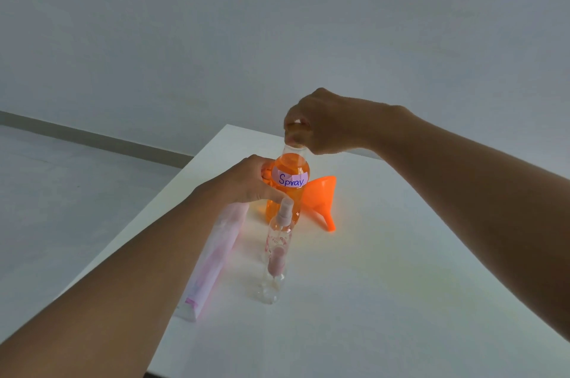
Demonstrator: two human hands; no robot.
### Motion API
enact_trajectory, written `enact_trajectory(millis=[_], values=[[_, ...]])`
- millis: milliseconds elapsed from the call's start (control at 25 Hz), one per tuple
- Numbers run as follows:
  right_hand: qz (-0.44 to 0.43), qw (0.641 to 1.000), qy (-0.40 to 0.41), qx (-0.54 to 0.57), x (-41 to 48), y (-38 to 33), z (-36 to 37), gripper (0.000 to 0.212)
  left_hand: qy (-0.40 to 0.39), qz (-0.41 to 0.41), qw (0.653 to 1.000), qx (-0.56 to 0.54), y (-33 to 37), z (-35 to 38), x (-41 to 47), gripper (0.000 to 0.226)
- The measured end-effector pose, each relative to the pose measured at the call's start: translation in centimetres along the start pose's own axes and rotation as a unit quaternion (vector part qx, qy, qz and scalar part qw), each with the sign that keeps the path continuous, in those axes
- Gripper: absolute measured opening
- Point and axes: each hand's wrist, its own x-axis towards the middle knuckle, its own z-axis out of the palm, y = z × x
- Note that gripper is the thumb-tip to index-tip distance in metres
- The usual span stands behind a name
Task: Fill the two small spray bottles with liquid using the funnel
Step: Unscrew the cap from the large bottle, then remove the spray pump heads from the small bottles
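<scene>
Fingertips (290, 127) of the right hand (330, 124) are bunched and pinched round the very top of the big bottle (291, 201), above its clear, narrow neck; the cap itself is mostly hidden under them. Across from it, the left hand (253, 180) wraps the bottle's body, fingers curled round the far-left side and the thumb lying along the near side just under the label (290, 178), a pale paper strip handwritten "Spray".

That bottle is smooth clear plastic, upright and filled with orange liquid (288, 161). Just to its right the funnel (320, 198), glossy orange plastic, lies on its side, its wide cone beside the bottle and its thin spout pointing near-right.

Near the big bottle's base stand two slim, clear, pink-patterned bottles in a line: the far spray bottle (279, 237), then the near spray bottle (270, 288), each with a pale pink pump top. A long pink-and-white box (216, 257) lies flat to their left, close beside them.

All rest on a smooth white table (385, 285). Its left edge runs diagonally close by the box; its broad right and near parts are bare.
</scene>
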Motion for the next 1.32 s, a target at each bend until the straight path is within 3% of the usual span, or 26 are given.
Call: enact_trajectory(millis=[40,160,280,400,480,600,760,840,1000,1080,1200,1320], values=[[-0.024,1.0,-0.008,-0.003,-0.1,0.1,-0.5,0.027,-0.003,-0.001,1.0,0.0,0.1,0.0,-0.1,0.067],[-0.058,0.998,0.01,0.023,-0.5,0.7,-1.7,0.058,-0.008,-0.002,1.0,0.0,0.2,0.0,-0.2,0.067],[-0.012,0.981,0.124,0.145,-1.4,1.4,-1.1,0.045,-0.008,-0.001,1.0,0.0,0.2,0.0,-0.2,0.067],[0.056,0.915,0.288,0.277,-4.8,1.3,3.2,0.03,-0.018,0.014,1.0,-0.002,0.2,-0.2,-0.2,0.055],[0.134,0.866,0.35,0.331,-7.8,0.5,7.7,0.022,-0.031,0.029,0.999,-0.016,-0.1,-0.2,-0.3,0.042],[0.22,0.859,0.305,0.348,-11.3,-1.3,14.5,0.019,-0.027,0.023,0.999,-0.029,-0.3,-0.1,-0.5,0.043],[0.232,0.877,0.196,0.372,-12.3,-4.0,19.2,0.01,-0.023,0.018,0.999,-0.024,-0.1,0.0,-0.4,0.048],[0.235,0.873,0.183,0.385,-11.9,-4.5,19.8,0.01,-0.021,0.007,1.0,-0.02,0.1,0.0,-0.6,0.052],[0.275,0.861,0.174,0.391,-11.7,-4.9,20.0,0.029,-0.05,0.006,0.998,-0.027,0.5,-0.7,-1.4,0.077],[0.29,0.856,0.168,0.394,-12.5,-4.7,20.1,0.038,0.004,-0.026,1.0,0.01,0.5,-1.5,-2.3,0.094],[0.272,0.859,0.207,0.381,-14.4,-5.0,20.2,0.037,0.117,-0.01,0.991,0.069,0.0,-2.5,-5.5,0.065],[0.273,0.862,0.221,0.365,-16.2,-5.5,20.2,0.038,0.061,0.022,0.993,0.094,-0.1,-1.6,-8.9,0.047]])
